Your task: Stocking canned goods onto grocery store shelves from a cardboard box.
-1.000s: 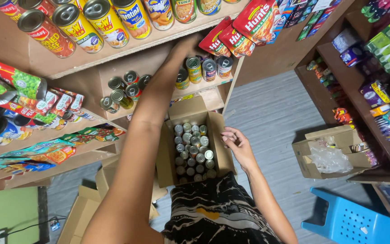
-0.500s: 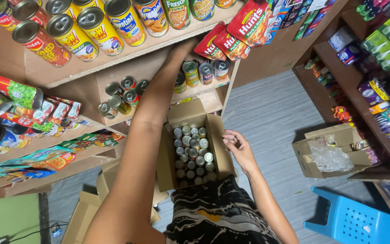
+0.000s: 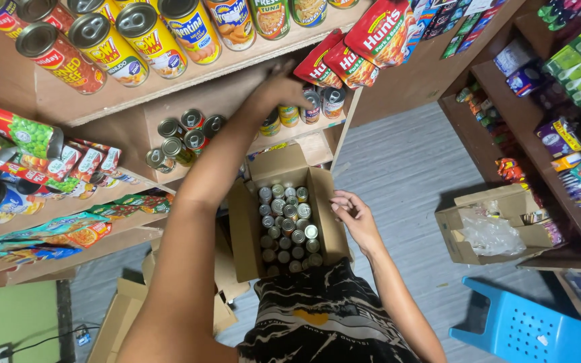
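Note:
A cardboard box (image 3: 245,228) full of small silver-topped cans (image 3: 289,228) sits open on my lap. My right hand (image 3: 352,214) rests on its right wall, fingers curled over the rim. My left arm reaches up to the middle wooden shelf (image 3: 304,138). There my left hand (image 3: 278,89) hovers over a row of small cans (image 3: 289,115), touching or nearly touching them. Its palm is hidden, so I cannot tell whether it holds a can.
Tall cans (image 3: 136,33) line the top shelf, and red pouches (image 3: 371,37) hang at its right end. More small cans (image 3: 183,138) stand further left. A second open box (image 3: 489,225) and a blue plastic stool (image 3: 539,326) are on the grey floor at right.
My left hand has dropped slightly toward the row of small cans on the shelf. My right hand has stayed on the box's rim.

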